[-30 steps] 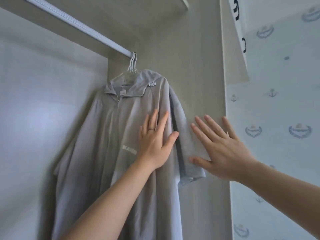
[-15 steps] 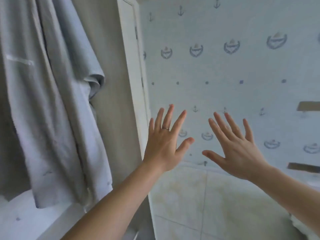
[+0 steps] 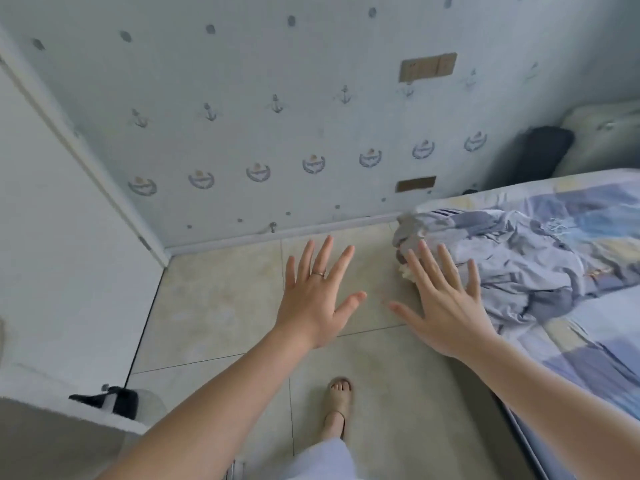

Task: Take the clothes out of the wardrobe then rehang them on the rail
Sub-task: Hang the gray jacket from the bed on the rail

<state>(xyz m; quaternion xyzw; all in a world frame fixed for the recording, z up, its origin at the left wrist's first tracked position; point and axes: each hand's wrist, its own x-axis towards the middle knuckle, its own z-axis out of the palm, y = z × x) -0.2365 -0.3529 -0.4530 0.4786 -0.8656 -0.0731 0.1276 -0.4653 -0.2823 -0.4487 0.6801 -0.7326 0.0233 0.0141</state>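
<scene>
- Left hand (image 3: 317, 299) is spread flat over the floor (image 3: 214, 306), holding nothing.
- Right hand (image 3: 446, 306) is spread too, before the clothes (image 3: 502, 258) on the bed (image 3: 588, 334).

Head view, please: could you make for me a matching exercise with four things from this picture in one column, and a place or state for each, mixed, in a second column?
Column one
1. left hand
2. crumpled clothes
3. sandal
4. upper tan plate

Column two
a. fixed on the wall
b. standing on the floor tiles
c. open, fingers spread, with a ring
d. heaped at the corner of the bed

Right pairs: 1-c, 2-d, 3-b, 4-a.
</scene>
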